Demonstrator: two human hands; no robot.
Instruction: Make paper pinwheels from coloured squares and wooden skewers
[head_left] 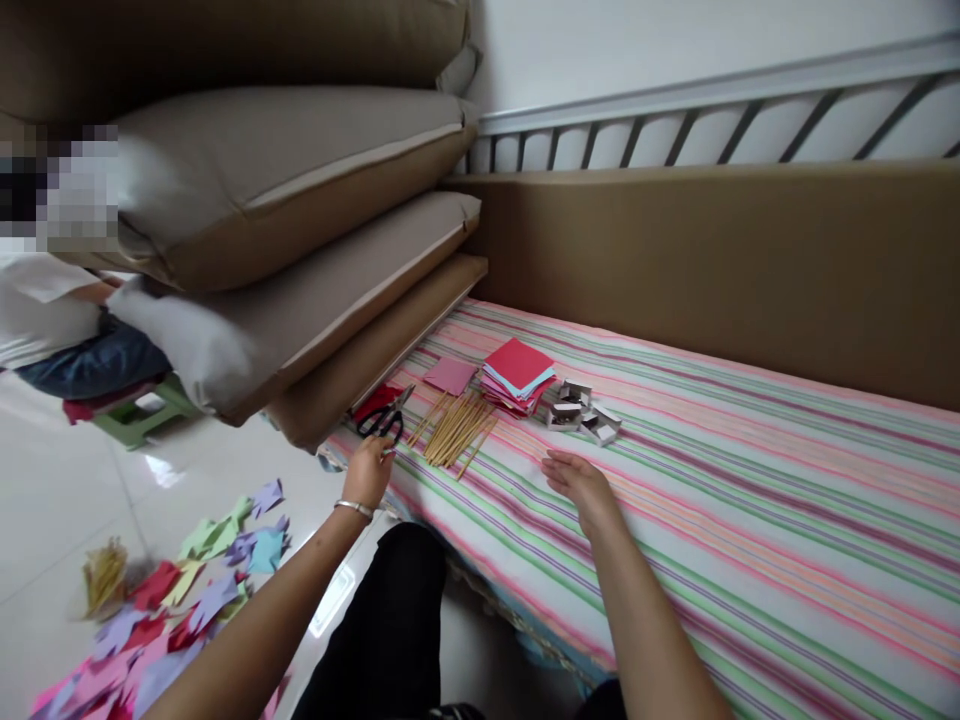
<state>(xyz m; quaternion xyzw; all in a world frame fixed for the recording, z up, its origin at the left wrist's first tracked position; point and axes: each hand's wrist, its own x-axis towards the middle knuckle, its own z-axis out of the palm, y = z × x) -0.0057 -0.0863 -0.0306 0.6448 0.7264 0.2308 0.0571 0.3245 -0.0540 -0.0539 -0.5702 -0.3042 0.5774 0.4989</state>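
While the left hand reaches out to the black-handled scissors at the edge of the striped sheet, fingers curled at the handles, I can't tell if it has a grip. Right hand rests open, palm down, on the sheet, holding nothing. Just beyond lie the wooden sticks, a pink paper square, the stack of coloured paper and small boxes. Paper cut-outs litter the floor; another person sits far left.
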